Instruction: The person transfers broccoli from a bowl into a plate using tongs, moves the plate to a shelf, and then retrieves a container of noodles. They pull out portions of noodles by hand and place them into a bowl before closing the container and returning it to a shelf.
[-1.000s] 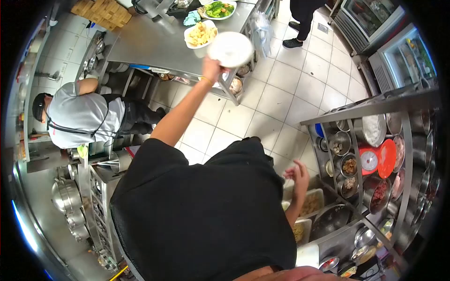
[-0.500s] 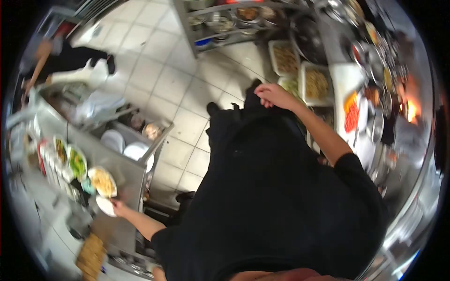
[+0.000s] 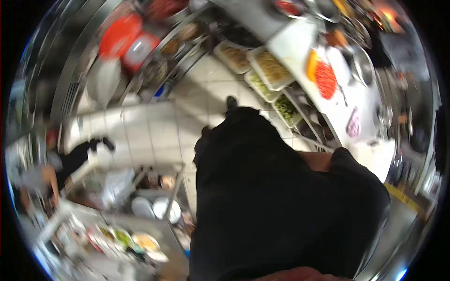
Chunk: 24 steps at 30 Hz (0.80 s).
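Note:
Neither my left hand nor my right hand shows. Part of my right arm is visible beside my black clothing, and its lower end is hidden behind my body. Right of it is a white worktop with a heap of chopped red food, a strip of orange food, a knife-like utensil and a pinkish-purple item. At the lower left, a blurred steel counter holds an oval plate of yellowish food, a plate of green food and a small white plate.
Trays of noodle-like food and chopped greens sit under the worktop. A flame burns at the upper right. Another person is at the far left. Shelves with bowls stand ahead on the tiled floor.
The view has turned to my right. My left hand, which was at the small white plate on the counter, and my right hand, which was in front of my body, have both gone from sight.

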Available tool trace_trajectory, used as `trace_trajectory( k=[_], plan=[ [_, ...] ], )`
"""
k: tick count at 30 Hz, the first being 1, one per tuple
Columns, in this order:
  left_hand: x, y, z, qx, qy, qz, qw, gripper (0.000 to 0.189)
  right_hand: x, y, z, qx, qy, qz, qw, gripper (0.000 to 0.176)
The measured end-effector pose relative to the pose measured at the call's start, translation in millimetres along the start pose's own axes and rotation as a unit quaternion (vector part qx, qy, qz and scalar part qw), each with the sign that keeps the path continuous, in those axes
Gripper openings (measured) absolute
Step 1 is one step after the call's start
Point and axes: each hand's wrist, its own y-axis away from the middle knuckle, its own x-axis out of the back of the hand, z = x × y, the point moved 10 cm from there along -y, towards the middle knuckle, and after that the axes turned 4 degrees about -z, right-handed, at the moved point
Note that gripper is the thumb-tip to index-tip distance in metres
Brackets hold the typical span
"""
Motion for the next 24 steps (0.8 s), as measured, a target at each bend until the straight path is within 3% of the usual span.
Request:
trace_trajectory(
  k=[5,12,17,22,24],
  plan=[
    [-11,-28,114,0.019,-0.141,0.006,0.990,0.021,14,92,39,-0.070,-0.085,0.010,0.994,0.026],
    [-22,-36,227,-0.023,-0.215,0.050,0.975,0.021,-12,124,83,-0.098,-0.232,-0.003,0.968,0.026],
    [-57,-57,256,-0.038,-0.273,0.016,0.961,0.020,-37,96,40,-0.048,-0.310,-0.011,0.950,0.026],
    [-146,-122,267,-0.045,-0.367,-0.107,0.923,0.020,-46,63,-23,0.050,-0.375,0.017,0.925,0.027],
    [-190,-152,277,-0.086,-0.401,-0.169,0.896,0.020,-43,66,-38,0.085,-0.395,0.045,0.914,0.027]
  ],
)
